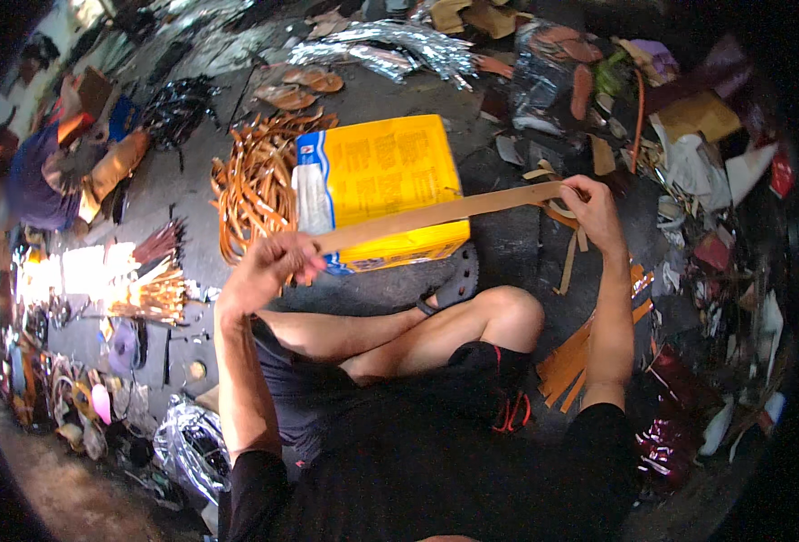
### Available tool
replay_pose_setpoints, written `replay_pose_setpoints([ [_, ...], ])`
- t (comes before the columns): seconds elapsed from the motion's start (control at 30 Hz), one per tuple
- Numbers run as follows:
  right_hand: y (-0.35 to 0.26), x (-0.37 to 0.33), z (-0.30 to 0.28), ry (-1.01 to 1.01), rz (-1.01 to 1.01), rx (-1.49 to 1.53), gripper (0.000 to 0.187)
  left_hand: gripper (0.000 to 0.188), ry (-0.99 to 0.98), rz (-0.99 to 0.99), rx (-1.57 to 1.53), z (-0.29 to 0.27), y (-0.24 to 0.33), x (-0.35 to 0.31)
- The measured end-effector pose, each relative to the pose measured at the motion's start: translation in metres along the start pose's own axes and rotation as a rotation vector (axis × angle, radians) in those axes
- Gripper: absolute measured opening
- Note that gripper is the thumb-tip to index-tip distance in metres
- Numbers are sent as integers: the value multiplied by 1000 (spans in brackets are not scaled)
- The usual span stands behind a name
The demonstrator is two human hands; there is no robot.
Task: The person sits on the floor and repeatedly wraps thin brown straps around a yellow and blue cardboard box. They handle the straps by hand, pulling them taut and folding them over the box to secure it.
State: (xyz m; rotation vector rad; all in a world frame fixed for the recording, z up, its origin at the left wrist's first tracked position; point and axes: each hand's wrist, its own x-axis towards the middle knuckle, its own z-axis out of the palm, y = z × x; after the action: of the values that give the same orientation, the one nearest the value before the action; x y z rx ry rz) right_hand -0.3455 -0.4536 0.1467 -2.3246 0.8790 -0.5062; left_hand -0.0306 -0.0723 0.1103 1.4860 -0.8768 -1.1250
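A flat tan strip (436, 212) is stretched between my two hands, above a yellow and blue box-shaped pack (386, 167). My left hand (273, 271), slightly blurred, is closed on its lower left end. At the other end my right hand (596, 212) pinches it, higher and to the right. Below my right fingers, narrow curled tan strips (569, 262) show against the dark floor; I cannot tell whether they join the held strip. A heap of shiny orange-brown strips (253, 185) lies against the pack's left side.
My crossed legs (399, 343) are close to the pack. Flat orange-brown strips (567, 361) lie by my right forearm. Brown sandals (300, 88) and silvery strips (399, 50) are farther off. A co-worker (65, 172) is at far left; mixed scraps (698, 190) line the right.
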Motion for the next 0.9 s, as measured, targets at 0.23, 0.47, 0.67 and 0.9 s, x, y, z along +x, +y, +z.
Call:
replay_pose_setpoints([
  [0.23, 27, 35, 48, -6, -108, -338, 24, 21, 429, -6, -151, -3, -26, 48],
  [0.47, -130, 58, 157, -253, -511, 139, 17, 23, 618, 48, 61, -11, -39, 54],
  [0.67, -173, 74, 256, -368, -713, 239, 16, 14, 750, 30, 11, -18, -43, 65],
  [0.9, -165, 77, 274, -344, -698, 301, 17, 18, 740, 51, -155, -15, -61, 71],
])
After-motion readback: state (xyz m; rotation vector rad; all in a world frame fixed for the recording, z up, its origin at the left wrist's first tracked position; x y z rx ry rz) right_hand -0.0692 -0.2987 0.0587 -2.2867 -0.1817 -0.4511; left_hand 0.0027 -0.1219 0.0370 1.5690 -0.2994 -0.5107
